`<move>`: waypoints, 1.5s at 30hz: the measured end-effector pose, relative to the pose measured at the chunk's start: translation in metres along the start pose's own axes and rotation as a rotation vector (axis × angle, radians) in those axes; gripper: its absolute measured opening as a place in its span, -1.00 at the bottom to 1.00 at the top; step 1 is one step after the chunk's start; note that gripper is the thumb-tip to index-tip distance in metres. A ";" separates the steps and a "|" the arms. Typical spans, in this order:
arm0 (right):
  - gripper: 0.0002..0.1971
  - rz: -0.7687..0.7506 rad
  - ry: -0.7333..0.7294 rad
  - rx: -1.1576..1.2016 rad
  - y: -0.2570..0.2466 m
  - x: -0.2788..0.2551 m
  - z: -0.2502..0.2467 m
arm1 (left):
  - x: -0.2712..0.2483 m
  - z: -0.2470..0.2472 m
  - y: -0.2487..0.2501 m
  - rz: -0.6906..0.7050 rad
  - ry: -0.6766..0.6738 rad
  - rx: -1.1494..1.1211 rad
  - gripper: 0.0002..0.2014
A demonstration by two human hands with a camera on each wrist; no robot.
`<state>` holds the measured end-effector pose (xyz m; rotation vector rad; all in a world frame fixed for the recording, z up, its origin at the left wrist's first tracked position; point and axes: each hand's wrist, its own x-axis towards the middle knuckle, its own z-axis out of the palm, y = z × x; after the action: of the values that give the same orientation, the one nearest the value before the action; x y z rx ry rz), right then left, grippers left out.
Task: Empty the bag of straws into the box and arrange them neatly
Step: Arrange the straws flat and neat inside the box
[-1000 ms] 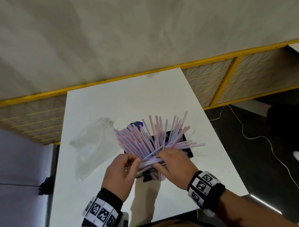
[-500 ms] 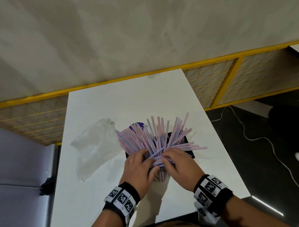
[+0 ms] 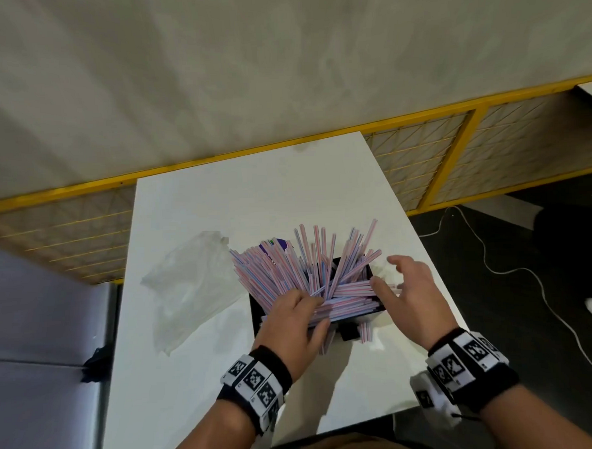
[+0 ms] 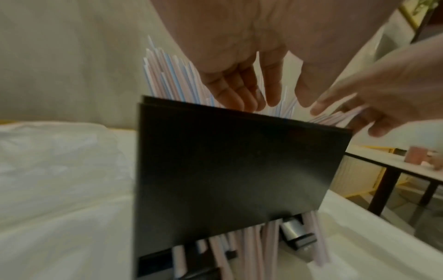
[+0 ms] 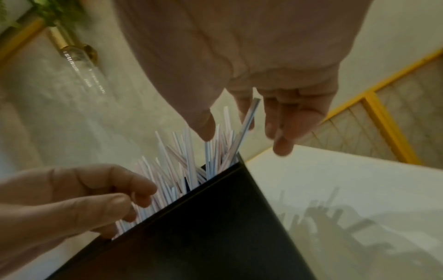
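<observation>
Straws (image 3: 303, 278) fill a black box (image 3: 376, 310) near the front edge of the white bench (image 3: 253, 199), toward its right side. They are pink and blue striped and stand at mixed angles, fanning out above the rim; several lie flat across the top, and a few poke out below the box's front wall, as the left wrist view shows. At the left, a crumpled clear bag (image 3: 188, 283) lies flat on the bench, just beside the box and apart from both hands. The left hand (image 3: 292, 329) rests on the front left of the bundle, fingers curled into the straws and thumb under the flat ones, grasping a clump of them. The right hand (image 3: 408, 297) hangs at the box's right side, released, its fingers (image 3: 382, 288) spread and relaxed, the tips near the ends of the flat-lying straws; whether they touch I cannot tell.
</observation>
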<state>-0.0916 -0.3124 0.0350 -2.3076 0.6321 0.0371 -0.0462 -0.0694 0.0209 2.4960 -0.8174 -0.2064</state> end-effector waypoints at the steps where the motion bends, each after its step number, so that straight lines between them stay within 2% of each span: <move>1: -0.57 0.032 -0.052 0.008 0.000 0.004 0.001 | 0.006 0.001 0.004 -0.016 -0.024 -0.053 -0.62; 3: -0.70 0.029 -0.062 0.038 0.001 0.009 0.005 | 0.018 0.006 0.012 -0.050 -0.055 -0.136 -0.60; 6: -0.92 -0.082 0.010 0.007 0.000 0.009 0.010 | 0.032 0.015 0.018 -0.097 -0.087 -0.210 -0.53; 8: -0.98 -0.148 0.020 -0.005 0.000 0.007 0.012 | 0.035 0.024 0.018 -0.145 -0.111 -0.289 -0.46; 12: -0.87 -0.198 -0.007 0.068 -0.002 0.005 0.011 | 0.034 0.038 0.012 -0.184 -0.107 -0.434 -0.50; 15: -0.83 -0.157 -0.036 0.153 -0.005 0.005 0.009 | 0.034 0.043 0.009 -0.212 0.008 -0.510 -0.69; 17: -0.84 -0.083 -0.052 0.305 -0.007 0.006 0.008 | 0.035 0.046 0.008 -0.259 0.095 -0.587 -0.62; 19: -0.83 0.006 -0.067 0.535 -0.009 0.008 0.008 | 0.036 0.048 0.007 -0.288 0.125 -0.621 -0.53; 21: -0.80 0.089 -0.100 0.768 -0.012 0.010 0.011 | 0.035 0.050 0.006 -0.282 0.104 -0.629 -0.47; 24: -0.64 0.179 -0.181 1.090 -0.016 0.015 0.014 | 0.035 0.052 0.004 -0.229 0.059 -0.594 -0.44; 26: -0.57 0.181 -0.248 1.188 -0.016 0.020 0.015 | 0.035 0.051 0.003 -0.199 0.054 -0.569 -0.42; 29: -0.71 0.086 -0.338 1.081 -0.016 0.023 0.021 | 0.035 0.047 0.002 -0.124 0.062 -0.494 -0.45; 32: -0.81 -0.019 -0.339 0.894 -0.019 0.024 0.027 | 0.035 0.045 0.001 -0.073 0.059 -0.445 -0.48; 36: -0.91 -0.123 -0.232 0.615 -0.025 0.021 0.034 | 0.034 0.043 0.001 -0.070 0.046 -0.460 -0.47; 38: -0.94 -0.120 -0.189 0.584 -0.028 0.017 0.035 | 0.034 0.043 0.002 -0.069 0.046 -0.446 -0.46; 40: -0.88 -0.133 -0.147 0.528 -0.032 0.014 0.030 | 0.034 0.043 0.001 -0.079 0.062 -0.441 -0.46; 45: -0.85 -0.180 -0.017 0.440 -0.040 0.012 -0.005 | 0.035 0.045 -0.002 -0.149 0.058 -0.496 -0.37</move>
<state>-0.0639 -0.2964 0.0624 -1.9243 0.3759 -0.1529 -0.0299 -0.1078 -0.0185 2.0798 -0.4828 -0.3413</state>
